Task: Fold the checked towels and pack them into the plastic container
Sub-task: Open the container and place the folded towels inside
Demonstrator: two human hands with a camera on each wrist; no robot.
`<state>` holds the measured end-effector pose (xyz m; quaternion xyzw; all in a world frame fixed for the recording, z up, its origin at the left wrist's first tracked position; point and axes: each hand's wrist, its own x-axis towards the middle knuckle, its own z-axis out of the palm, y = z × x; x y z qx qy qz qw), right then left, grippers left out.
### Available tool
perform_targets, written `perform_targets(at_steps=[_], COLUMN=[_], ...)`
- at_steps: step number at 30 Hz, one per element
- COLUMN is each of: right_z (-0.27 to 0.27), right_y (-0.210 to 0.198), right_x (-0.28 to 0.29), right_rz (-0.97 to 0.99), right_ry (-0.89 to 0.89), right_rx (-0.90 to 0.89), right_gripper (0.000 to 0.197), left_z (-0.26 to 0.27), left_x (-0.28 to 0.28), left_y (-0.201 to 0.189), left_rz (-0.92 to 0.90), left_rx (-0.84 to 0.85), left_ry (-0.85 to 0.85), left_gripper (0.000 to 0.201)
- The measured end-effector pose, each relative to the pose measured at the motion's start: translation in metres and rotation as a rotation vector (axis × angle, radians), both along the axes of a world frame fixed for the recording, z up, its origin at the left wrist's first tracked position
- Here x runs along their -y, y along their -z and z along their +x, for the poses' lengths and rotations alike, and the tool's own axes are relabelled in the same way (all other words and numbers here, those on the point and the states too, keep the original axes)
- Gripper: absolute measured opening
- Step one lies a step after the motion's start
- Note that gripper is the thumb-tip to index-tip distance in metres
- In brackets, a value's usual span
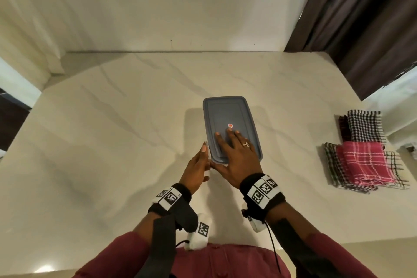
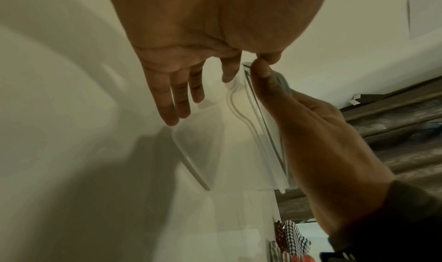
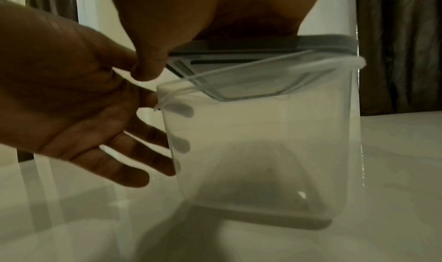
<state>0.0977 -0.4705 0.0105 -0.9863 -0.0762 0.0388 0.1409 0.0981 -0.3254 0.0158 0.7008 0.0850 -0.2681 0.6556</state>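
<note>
A clear plastic container [image 3: 263, 152] with a grey lid [image 1: 228, 115] stands mid-table. My right hand [image 1: 237, 153] lies flat on the lid with straight fingers, and its thumb sits at the lid's near left corner. The lid [image 3: 239, 58] looks lifted off the rim at that corner. My left hand [image 1: 198, 165] rests straight fingers against the container's left wall, its thumb meeting the right thumb. The container looks empty. Checked towels lie at the far right: a black-and-white one [image 1: 363, 126] and a pink one [image 1: 363, 165] on top of others.
The white marble table [image 1: 112, 142] runs back to a wall. A dark curtain [image 1: 361, 29] hangs at the back right. The towel pile sits close to the table's right edge.
</note>
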Motion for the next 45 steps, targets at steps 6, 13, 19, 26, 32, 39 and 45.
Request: perform_targets(at_steps=[6, 13, 19, 26, 32, 39, 45], right_z=[0.020, 0.030, 0.031, 0.020, 0.018, 0.018, 0.004], right_y=[-0.044, -0.103, -0.073, -0.015, -0.002, -0.003, -0.033], right_x=[-0.009, -0.082, -0.091, -0.068, -0.066, -0.085, -0.024], right_rz=[0.048, 0.789, 1.153, 0.427, 0.326, 0.672, 0.857], right_ry=[0.021, -0.180, -0.041, 0.218, 0.172, 0.253, 0.284], right_rx=[0.401, 0.402, 0.037, -0.304, -0.378, -0.409, -0.074], right_gripper=[0.051, 0.043, 0.054, 0.121, 0.076, 0.072, 0.019], left_z=[0.016, 0.041, 0.049, 0.034, 0.023, 0.018, 0.026], left_x=[-0.006, -0.035, -0.088, -0.138, -0.143, -0.115, -0.037], left_y=[-0.015, -0.048, -0.037, 0.021, 0.059, 0.035, -0.025], left_rz=[-0.004, -0.135, -0.352, 0.205, 0.331, 0.598, 0.446], left_rx=[-0.010, 0.159, 0.202, 0.438, 0.167, 0.238, 0.710], left_ry=[-0.020, -0.222, -0.530, -0.514, -0.391, -0.177, 0.004], left_gripper=[0.069, 0.040, 0.047, 0.036, 0.063, 0.071, 0.036])
